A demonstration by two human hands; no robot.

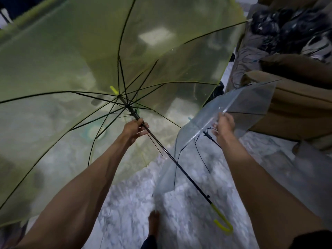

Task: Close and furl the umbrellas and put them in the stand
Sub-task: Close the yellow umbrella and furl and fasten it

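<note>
Two umbrellas fill your view, and neither is closed yet. By far the larger is the yellow umbrella (71, 60), spread fully open and tipped on its side so that you look into its underside, with the black ribs (53, 94) fanning out from the centre. Held that way, its sliding runner (133, 113) faces you and sits within reach. Next in size is the clear umbrella (242, 103), to your right, partly collapsed with its plastic slack and creased, close against the cardboard boxes (296, 108). The yellow one's black shaft (179, 166) runs down toward you, crosses in front of the clear canopy and ends in the hooked handle (222, 221) low near your body. Your left hand (134, 130) has a closed grip round that shaft just below the runner, which looks like the right place for pulling the runner down and folding the ribs. Your right hand (224, 124) has its grip curled on the clear canopy at a rib, probably to keep it from sprawling while you deal with the yellow one. No stand shows anywhere in view, so both umbrellas are well short of stowed.
</note>
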